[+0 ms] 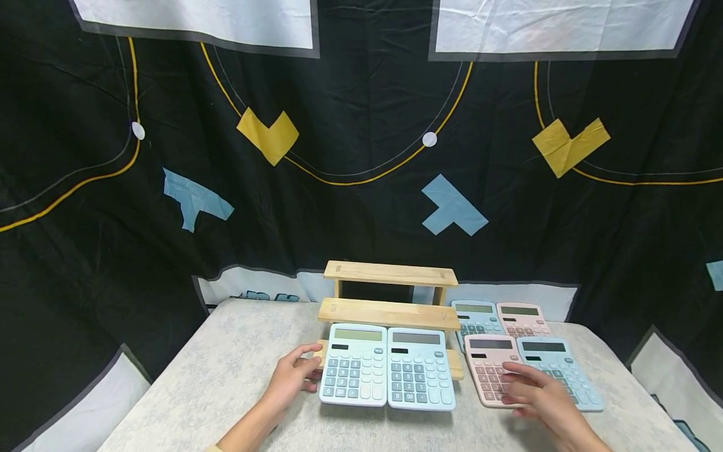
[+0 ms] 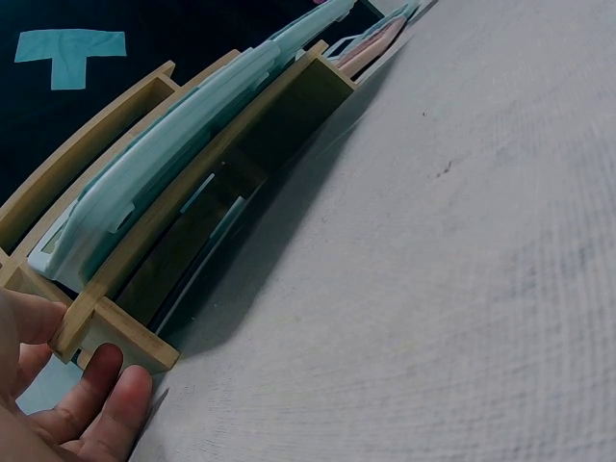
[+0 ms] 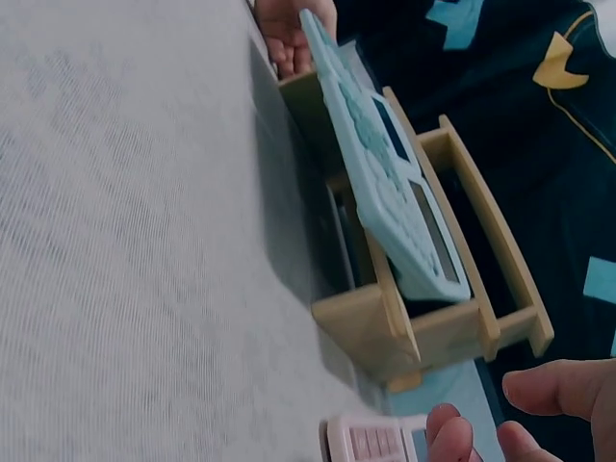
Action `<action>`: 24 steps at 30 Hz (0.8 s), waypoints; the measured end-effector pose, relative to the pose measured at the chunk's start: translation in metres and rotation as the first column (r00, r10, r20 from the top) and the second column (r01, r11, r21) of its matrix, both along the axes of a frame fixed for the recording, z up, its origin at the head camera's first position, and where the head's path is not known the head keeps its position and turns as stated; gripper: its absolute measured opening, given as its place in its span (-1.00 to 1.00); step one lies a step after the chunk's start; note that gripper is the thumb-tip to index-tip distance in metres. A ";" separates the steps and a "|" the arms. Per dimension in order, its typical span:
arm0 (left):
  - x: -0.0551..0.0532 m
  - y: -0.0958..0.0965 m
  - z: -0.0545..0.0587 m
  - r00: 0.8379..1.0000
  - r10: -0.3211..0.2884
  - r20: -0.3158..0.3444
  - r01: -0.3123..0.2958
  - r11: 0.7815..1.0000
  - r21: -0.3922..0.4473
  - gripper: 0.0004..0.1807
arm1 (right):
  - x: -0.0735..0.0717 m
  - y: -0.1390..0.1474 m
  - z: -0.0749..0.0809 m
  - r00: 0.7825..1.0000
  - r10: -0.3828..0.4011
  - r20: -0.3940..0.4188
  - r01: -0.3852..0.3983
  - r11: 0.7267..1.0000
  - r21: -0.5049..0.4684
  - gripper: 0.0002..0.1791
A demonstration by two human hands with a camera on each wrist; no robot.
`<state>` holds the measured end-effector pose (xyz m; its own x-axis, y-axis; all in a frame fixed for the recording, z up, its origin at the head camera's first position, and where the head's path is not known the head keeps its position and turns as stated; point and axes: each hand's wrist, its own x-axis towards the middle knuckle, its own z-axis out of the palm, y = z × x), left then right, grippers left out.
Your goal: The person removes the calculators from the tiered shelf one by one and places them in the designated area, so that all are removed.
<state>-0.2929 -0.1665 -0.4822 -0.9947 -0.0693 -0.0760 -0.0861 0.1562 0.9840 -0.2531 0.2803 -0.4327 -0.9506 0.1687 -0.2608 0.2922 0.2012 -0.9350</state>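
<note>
Gripping the wooden rack (image 1: pixel 390 313) by its edge, left fingers (image 1: pixel 300 352) have room outward; parted right fingers (image 1: pixel 524 372) seemingly overhang a pink calculator (image 1: pixel 489 369).

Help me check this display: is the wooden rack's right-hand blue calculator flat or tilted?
Tilted: in the right wrist view, the blue calculator leans back on the wooden rack, screen uppermost.

L grip (image 1: pixel 292 375), R grip (image 1: pixel 539 397): bare hands, slim fingers (image 2: pixel 131 393). L forearm (image 1: pixel 248 425) bare, w/ pale-yellow slv. edge (image 1: pixel 214 448) just behind it, toward elbow; rest of slv. out of view.
</note>
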 end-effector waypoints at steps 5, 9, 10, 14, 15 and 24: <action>0.000 0.000 0.000 1.000 -0.002 0.008 0.002 1.000 0.002 -0.56 | 0.001 -0.011 0.000 1.000 0.014 -0.010 -0.014 0.999 -0.036 -0.27; 0.000 0.001 0.000 1.000 -0.001 0.010 0.001 1.000 -0.002 -0.56 | 0.002 -0.019 0.001 1.000 0.009 0.001 -0.009 0.998 -0.066 -0.28; 0.000 0.001 0.000 1.000 -0.001 0.010 0.001 1.000 -0.003 -0.56 | 0.002 -0.021 0.001 1.000 0.012 0.003 -0.012 0.997 -0.073 -0.28; 0.001 0.001 0.001 1.000 -0.002 0.012 0.002 1.000 -0.010 -0.55 | 0.002 -0.029 0.001 1.000 0.017 0.010 -0.016 0.995 -0.102 -0.31; 0.001 0.001 0.001 1.000 -0.001 0.011 0.001 1.000 -0.012 -0.55 | 0.002 -0.030 0.001 1.000 0.022 0.009 -0.020 0.994 -0.106 -0.31; 0.002 0.001 0.002 1.000 0.005 0.003 -0.005 1.000 -0.006 -0.57 | 0.000 -0.045 0.000 0.998 0.056 0.030 -0.052 0.991 -0.120 -0.32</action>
<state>-0.2907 -0.1651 -0.4804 -0.9941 -0.0750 -0.0782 -0.0895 0.1615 0.9828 -0.2528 0.2350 -0.4328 -0.9478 0.0827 -0.3080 0.3156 0.1053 -0.9430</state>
